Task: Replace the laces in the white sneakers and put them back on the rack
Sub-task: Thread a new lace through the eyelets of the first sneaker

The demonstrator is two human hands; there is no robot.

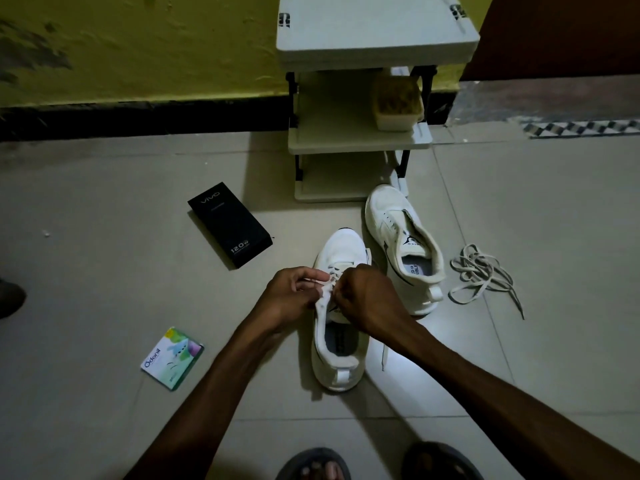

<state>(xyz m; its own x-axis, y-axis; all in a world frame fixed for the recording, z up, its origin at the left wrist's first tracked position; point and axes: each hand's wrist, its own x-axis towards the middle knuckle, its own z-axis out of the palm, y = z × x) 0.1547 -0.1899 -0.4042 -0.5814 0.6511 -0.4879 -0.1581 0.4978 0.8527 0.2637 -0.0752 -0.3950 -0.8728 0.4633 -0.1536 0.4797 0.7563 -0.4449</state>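
Near sneaker [337,358] flat on the floor tiles, toe toward the rack [374,39], heel toward the camera. Work centred on its eyelet row.

Left grip [294,292] pinching the white edge of the upper beside the eyelets, thumb against fingers. Right grip [367,296] curled tight over the same spot, apparently closed on the lace [383,355]; fingertips hidden, so a judgement only. One thin end of that lace lying on the tiles just right of the shoe.

Far sneaker [405,244] just beside the first, unlaced, tongue open, toe near the rack's foot. Loose lace [481,275] tangled on the floor to its right, apart from both shoes.

Handling, judged:
- Sneaker light, with a soft, yielding upper and a stiffer sole.
- Best steadied by the eyelet flap; best lifted by the collar or heel tab.
- Lace limp, flat and prone to twisting; best taken near the stiff tip for threading.
- Little risk of damage either way.

Containers:
- Pale tub [398,105] on the rack's middle shelf, right side, filled with something yellowish-brown, not identifiable.
- Black phone box [230,225] on the floor left of the shoes, closed, contents unseen.
- Small printed packet [172,358] nearer, lying flat.

Progress, judged: one shoe mid-lacing, the other bare, neither on the rack yet.
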